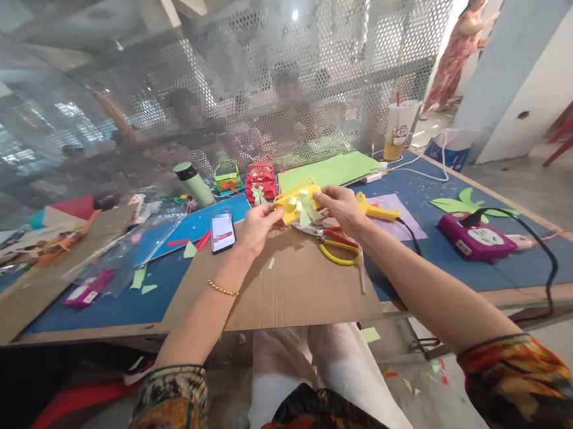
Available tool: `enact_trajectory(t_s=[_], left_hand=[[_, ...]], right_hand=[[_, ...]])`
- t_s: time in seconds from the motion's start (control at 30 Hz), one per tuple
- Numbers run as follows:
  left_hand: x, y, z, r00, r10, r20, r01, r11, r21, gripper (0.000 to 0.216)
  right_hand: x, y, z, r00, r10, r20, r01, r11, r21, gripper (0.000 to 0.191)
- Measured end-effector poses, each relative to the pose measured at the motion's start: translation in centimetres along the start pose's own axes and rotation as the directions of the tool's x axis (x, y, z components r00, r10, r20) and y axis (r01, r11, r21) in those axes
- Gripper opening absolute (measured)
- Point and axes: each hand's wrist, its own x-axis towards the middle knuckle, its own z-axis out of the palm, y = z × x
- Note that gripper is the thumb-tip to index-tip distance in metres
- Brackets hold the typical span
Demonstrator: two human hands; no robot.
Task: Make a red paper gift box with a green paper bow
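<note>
A small yellow paper basket [293,202] with a pale green bow [306,207] on its front is held just above a sheet of brown cardboard [282,287]. My left hand [258,228] grips the basket's left end with fingers closed. At the right side, my right hand [340,207] pinches the basket by the bow. Yellow-handled scissors [336,245] lie on the cardboard just under my right hand.
A phone [222,231] lies left of my left hand. A yellow glue gun [378,210] and a magenta power strip [474,239] with black cable lie right. Red [260,182] and green [227,177] paper baskets, a green bottle [193,183], green paper sheets [330,169] and a drink cup [399,129] stand behind. People sit beyond a mesh screen.
</note>
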Motion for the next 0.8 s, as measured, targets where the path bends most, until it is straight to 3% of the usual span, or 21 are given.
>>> enact_trajectory(t_s=[0.3,0.6,0.8], left_hand=[[-0.5,-0.4,-0.7,0.977,0.136,-0.165,-0.128,0.990,0.057,0.015],[-0.8,-1.2,-1.1,0.989,0.097,-0.114,-0.095,0.995,0.023,0.029],[-0.8,-1.7,-1.0,0.991,0.087,-0.103,-0.085,0.996,0.020,0.023]], right_hand=[[-0.3,0.5,0.4,0.993,0.046,0.113,-0.046,0.999,0.000,0.038],[-0.5,0.8,0.2,0.993,0.038,0.114,-0.033,0.999,-0.038,0.035],[-0.5,0.9,0.3,0.994,0.035,0.100,-0.031,0.998,-0.046,0.035]])
